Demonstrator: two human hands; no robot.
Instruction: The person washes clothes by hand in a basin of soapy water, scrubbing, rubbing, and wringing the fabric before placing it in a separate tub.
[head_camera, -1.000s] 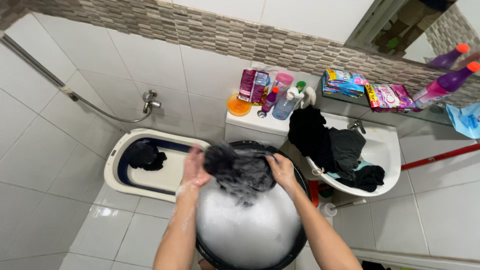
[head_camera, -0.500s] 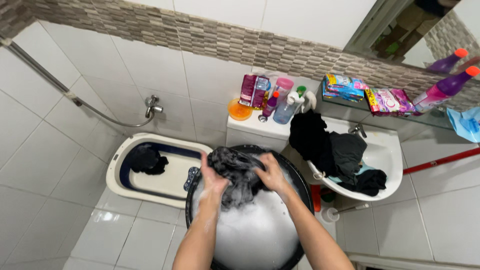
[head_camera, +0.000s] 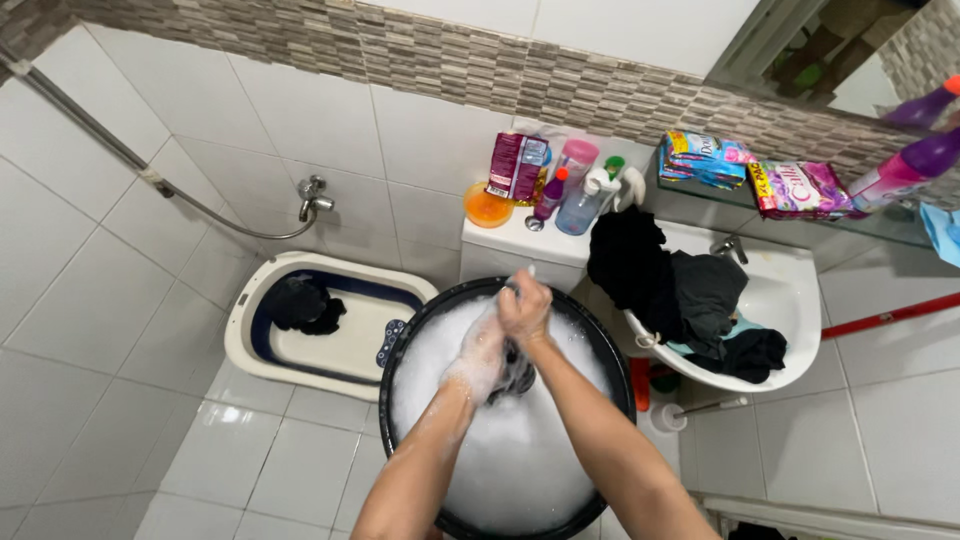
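Observation:
A round black basin (head_camera: 400, 345) full of white suds stands on the floor in front of me. Both my hands are pressed together over its middle. My left hand (head_camera: 482, 352) is coated in foam and closed on a dark wet garment (head_camera: 516, 375), most of which is sunk in the suds. My right hand (head_camera: 524, 306) sits just above it, fingers curled around the same cloth.
A white tub (head_camera: 262, 358) with a dark cloth (head_camera: 304, 303) lies to the left below a wall tap (head_camera: 313, 198). The white sink (head_camera: 782, 300) at right holds dark clothes (head_camera: 668, 284). Bottles and packets stand on the toilet tank (head_camera: 520, 240) and shelf. A red pole (head_camera: 888, 314) leans at right.
The dark garment was held up between my spread hands. My hands have since come together and pushed it down into the suds, where little of it shows.

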